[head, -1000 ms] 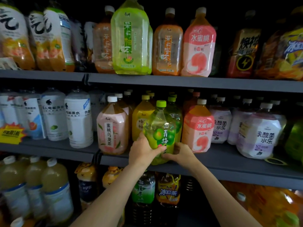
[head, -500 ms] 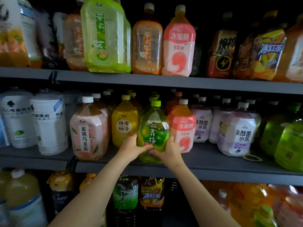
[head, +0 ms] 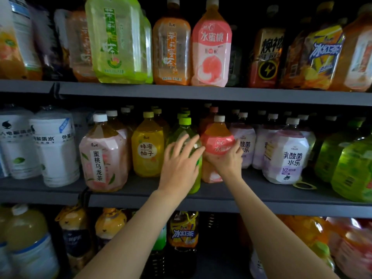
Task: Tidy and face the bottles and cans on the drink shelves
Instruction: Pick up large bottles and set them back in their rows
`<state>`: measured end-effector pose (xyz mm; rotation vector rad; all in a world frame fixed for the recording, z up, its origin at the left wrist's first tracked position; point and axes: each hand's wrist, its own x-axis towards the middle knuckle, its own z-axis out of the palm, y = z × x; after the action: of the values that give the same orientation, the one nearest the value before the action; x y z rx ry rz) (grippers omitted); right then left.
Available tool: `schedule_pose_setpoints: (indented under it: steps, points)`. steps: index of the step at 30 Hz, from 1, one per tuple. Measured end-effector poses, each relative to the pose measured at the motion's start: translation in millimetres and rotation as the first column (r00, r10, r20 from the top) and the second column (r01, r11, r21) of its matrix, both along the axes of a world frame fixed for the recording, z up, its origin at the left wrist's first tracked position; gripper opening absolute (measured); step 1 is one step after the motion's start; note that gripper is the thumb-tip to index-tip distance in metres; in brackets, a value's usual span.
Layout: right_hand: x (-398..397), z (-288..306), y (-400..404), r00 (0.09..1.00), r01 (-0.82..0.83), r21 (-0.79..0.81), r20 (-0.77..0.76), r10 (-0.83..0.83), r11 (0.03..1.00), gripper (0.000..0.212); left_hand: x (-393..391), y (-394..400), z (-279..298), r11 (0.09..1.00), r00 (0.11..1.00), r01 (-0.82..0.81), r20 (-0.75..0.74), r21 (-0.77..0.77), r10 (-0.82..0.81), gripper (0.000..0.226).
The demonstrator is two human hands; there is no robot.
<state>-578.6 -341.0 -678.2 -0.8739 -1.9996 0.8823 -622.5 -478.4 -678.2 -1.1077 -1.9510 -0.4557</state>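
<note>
— Dark grey shelving [head: 261, 200] fills the background, three tiers of it packed with drink bottles. How are the hands placed?

— Kept apart. The right hand [head: 226, 161] is curled round the lower front of the peach bottle [head: 218, 141], fingers wrapped onto its label. The left hand [head: 178, 167] is spread, fingers straight, laid against or just over the green plum bottle [head: 186, 127]; contact cannot be told for certain through the blur. Both forearms are stretched up and forward from below.

— And where do the two bottles stand?

— On the middle shelf, touching or nearly so, directly behind the hands. The peach bottle appears tipped slightly toward the left hand, its label not yet squared.

— What could go wrong?

— If the peach bottle is turned while tilted, it could be knocked into the green plum bottle, which is steadied only by an open palm and sits near the shelf's front edge; a fall to the tier below is conceivable.

— Anything further out?

— Just left of the left hand, the yellow pomelo bottle [head: 148, 150] could be nudged. Right of the right hand, the white-and-purple bottle [head: 286, 156] stands close enough to be bumped by the wrist.
</note>
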Motion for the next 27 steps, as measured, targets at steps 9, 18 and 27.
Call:
schedule_pose_setpoints:
  steps: [9,18,27]
  points:
    - [3.4,-8.9,-6.7,0.995,0.079,-0.028,-0.056,-0.081,0.996,0.113,7.2,6.1,7.0,0.986,0.992,-0.119,0.022,-0.113,0.122,0.057]
    - [55.4,-16.4,-12.4,0.991,0.041,0.067,-0.132,-0.032,0.997,0.088,33.7,6.6,13.8,0.955,0.976,-0.136,0.132,-0.265,0.175,0.065]
    - [98.2,45.6,-55.2,0.812,0.119,0.191,-0.584,0.015,0.974,0.099,55.4,-11.2,29.2,0.848,0.745,0.495,0.409,0.189,-0.527,0.107]
